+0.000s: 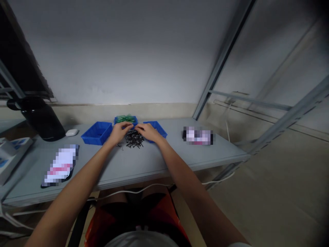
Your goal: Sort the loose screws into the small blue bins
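Note:
My left hand (120, 132) and my right hand (148, 132) meet above the table, fingertips almost touching. Each is closed in a pinch; whatever small thing lies between the fingers is too tiny to make out. Just below them is a heap of dark screws (134, 140), with a few loose pieces to its left. Behind my hands stands a blue bin (136, 120) holding green pieces (125, 118). Beside my right hand, partly covered by it, is another blue bin (162, 133) with small contents. A third blue bin (92, 139) sits left of my left hand.
A phone-like device with a blurred screen (60, 166) lies at the left, another blurred device (197, 136) at the right. A black bottle (42, 118) and a white earbud case (72, 132) stand back left. Metal posts (221, 65) frame the table (144, 164); a white cable (154, 185) hangs before its edge.

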Motion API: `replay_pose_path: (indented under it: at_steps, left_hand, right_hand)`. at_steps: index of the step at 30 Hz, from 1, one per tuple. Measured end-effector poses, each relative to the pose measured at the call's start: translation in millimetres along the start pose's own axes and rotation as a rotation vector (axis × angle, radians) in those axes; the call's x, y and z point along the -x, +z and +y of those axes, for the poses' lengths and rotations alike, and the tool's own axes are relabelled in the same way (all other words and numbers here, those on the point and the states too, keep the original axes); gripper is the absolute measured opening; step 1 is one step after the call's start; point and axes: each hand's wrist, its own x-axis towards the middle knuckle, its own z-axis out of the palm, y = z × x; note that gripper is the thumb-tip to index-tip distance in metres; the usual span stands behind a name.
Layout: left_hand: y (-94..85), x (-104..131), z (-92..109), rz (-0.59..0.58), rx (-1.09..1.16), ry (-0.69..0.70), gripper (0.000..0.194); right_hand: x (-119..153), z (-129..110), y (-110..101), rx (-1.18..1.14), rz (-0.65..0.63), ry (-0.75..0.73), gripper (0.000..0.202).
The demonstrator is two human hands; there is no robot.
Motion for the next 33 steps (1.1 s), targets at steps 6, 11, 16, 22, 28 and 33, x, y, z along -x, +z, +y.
replay_pose_path:
  at_steps: [6, 11, 16, 22, 28, 33]
  left_hand:
    - [3.9, 2.1, 4.9, -0.023, -0.019, 0.004, 0.018]
    - [5.1, 2.2, 4.8, -0.023, -0.040, 0.020, 0.016]
    - [5.1, 3.4, 7.1, -0.006, -0.038, -0.015, 0.015]
    - [3.6, 3.5, 7.6, 0.060, -0.022, -0.046, 0.014]
    - [3.6, 4.6, 6.1, -0.029, -0.111, -0.003, 0.016]
    - [3.9, 5.9, 3.6, -0.089, -0.172, 0.025, 0.018]
  right_hand:
    - [0.0, -0.5, 1.5, 0.004, -0.018, 0.001, 0.022]
    - [0.1, 1.2, 3.2, 0.005, -0.021, -0.004, 0.021]
    - [0.4, -0.5, 3.3, 0.008, -0.021, 0.005, 0.021]
    - [0.4, -1.4, 0.7, -0.017, 0.024, 0.025, 0.021]
    - [0.7, -3.3, -1.7, -0.070, 0.129, 0.026, 0.024]
    - [1.4, -6.2, -2.0, -0.074, 0.100, 0.019, 0.024]
